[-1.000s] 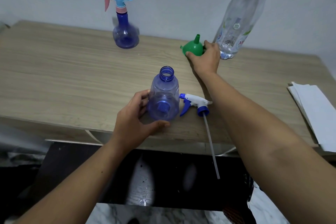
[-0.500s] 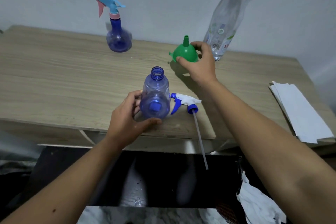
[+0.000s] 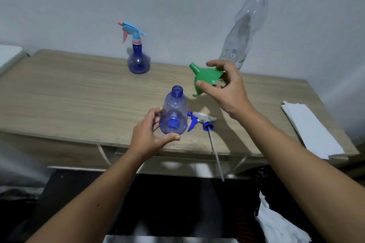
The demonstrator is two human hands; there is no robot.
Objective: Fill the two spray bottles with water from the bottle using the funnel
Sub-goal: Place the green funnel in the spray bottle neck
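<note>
My left hand [image 3: 148, 136] grips the lower body of an uncapped blue spray bottle [image 3: 173, 113] standing near the table's front edge. Its white and blue trigger head [image 3: 201, 120] lies just to the right, with the dip tube pointing off the table edge. My right hand [image 3: 227, 89] holds the green funnel [image 3: 205, 78] in the air, tilted with its spout up and to the left, right of the open bottle. A second blue spray bottle [image 3: 138, 61] with a light-blue and pink trigger stands at the back. The tall clear water bottle [image 3: 246, 25], capped blue, stands behind my right hand.
The wooden table [image 3: 79, 100] stands against a pale wall. A stack of white paper [image 3: 310, 128] lies at the table's right edge. Below the front edge is a dark floor with white crumpled material [image 3: 276, 223] at the lower right.
My right hand has lifted the green funnel off the table and tipped it, bringing it nearer the open bottle. My left hand keeps its grip on the bottle.
</note>
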